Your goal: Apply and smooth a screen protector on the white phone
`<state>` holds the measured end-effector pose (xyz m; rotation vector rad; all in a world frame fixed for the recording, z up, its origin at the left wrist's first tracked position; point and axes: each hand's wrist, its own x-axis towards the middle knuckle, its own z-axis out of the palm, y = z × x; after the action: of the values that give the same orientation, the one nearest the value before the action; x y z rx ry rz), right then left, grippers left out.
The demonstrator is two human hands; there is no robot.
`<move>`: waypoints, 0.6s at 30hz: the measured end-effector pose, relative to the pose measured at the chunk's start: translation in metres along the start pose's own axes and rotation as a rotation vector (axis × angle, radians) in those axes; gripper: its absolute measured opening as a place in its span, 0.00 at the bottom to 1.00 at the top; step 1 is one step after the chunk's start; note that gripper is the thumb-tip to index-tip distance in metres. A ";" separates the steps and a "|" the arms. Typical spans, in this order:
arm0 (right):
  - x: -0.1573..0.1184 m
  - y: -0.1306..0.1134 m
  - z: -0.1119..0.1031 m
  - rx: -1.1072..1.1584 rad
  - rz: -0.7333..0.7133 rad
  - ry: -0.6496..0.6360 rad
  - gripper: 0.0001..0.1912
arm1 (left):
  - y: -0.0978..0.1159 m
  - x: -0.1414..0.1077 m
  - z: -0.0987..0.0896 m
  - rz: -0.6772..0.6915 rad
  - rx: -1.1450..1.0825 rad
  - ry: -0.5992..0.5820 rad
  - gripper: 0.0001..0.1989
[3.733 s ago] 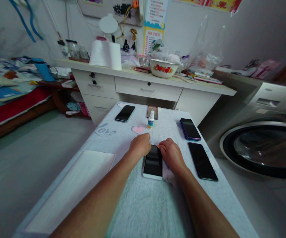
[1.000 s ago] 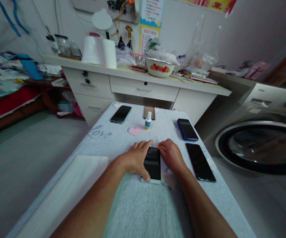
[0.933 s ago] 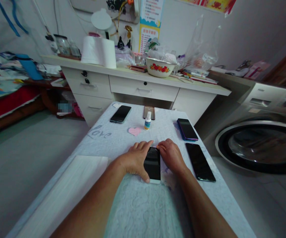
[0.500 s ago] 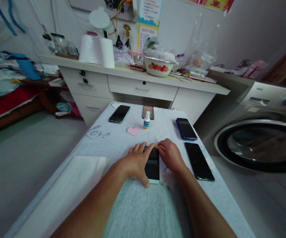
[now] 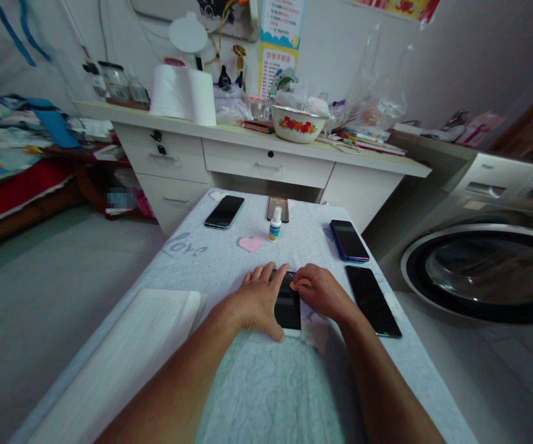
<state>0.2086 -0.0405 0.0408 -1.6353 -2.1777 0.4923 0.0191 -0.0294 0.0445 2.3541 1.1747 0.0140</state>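
A white-edged phone (image 5: 289, 308) with a dark screen lies on the cloth-covered table. My left hand (image 5: 260, 302) rests along its left side, fingers spread, the thumb by its lower edge. Over the phone's upper right part is my right hand (image 5: 319, 290), its fingers pinched together on something small that I cannot make out. Beyond the hands stands a small white spray bottle (image 5: 274, 226), with a brownish phone or case (image 5: 284, 208) behind it. Another dark phone (image 5: 224, 212) lies at the back left.
On the right lie a purple-edged phone (image 5: 350, 240) and a larger black phone (image 5: 372, 301). A folded white cloth (image 5: 128, 357) covers the table's left side. Behind are a white desk (image 5: 266, 163) with a flowered bowl (image 5: 298, 126), and a washing machine (image 5: 479, 265).
My right hand has shifted slightly down over the screen from the phone's top right corner. My left hand keeps its place at the phone's left side.
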 end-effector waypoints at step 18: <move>0.007 0.002 0.010 -0.007 0.123 0.184 0.06 | -0.008 0.008 -0.003 -0.001 -0.075 0.070 0.62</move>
<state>0.2031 -0.0336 0.0320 -1.7518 -1.9572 0.3527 0.0167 -0.0180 0.0422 2.3042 1.1867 0.1385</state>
